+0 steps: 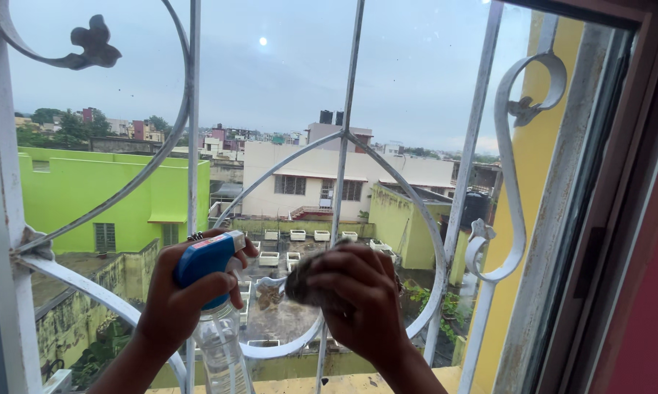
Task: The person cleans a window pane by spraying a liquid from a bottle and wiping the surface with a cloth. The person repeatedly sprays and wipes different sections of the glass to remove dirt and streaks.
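Observation:
My left hand [174, 300] grips a clear spray bottle [219, 346] by its blue trigger head [206, 257], held upright in front of the window glass. My right hand [358, 306] is closed around a crumpled grey cloth [305, 283] and presses it against the pane near the lower middle. Both hands sit just inside a white wrought-iron window grille [343, 138] with curved scrollwork. The cloth is mostly hidden under my fingers.
The window frame [599, 219] stands at the right, with a reddish wall beside it. Through the glass I see a bright green building [88, 190], a cream building, rooftops with planter boxes and a grey overcast sky.

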